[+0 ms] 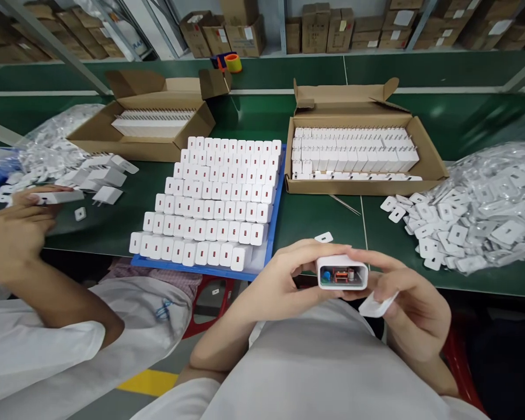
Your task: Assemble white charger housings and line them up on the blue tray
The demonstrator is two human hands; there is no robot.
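Note:
My left hand (284, 286) grips a white charger housing (342, 256) from its left side. The open end faces me, and electronic parts with an orange-red connector show inside. Between the thumb and fingers of my right hand (413, 303) is a white end cover (377, 305), held just below and right of the housing. Fingers of that hand also reach to the housing's right edge. Another white cover (324, 237) lies on the table just beyond my left hand. To the left, a blue tray (269, 251) bears rows of white chargers (214, 207) with small ports facing up.
An open carton (363, 188) of white chargers stands beyond my hands. A bag of loose covers (472, 216) spills out at right. Tweezers (345, 204) lie between. At left, a co-worker's hand (21, 224) holds a white charger near another carton (149, 149).

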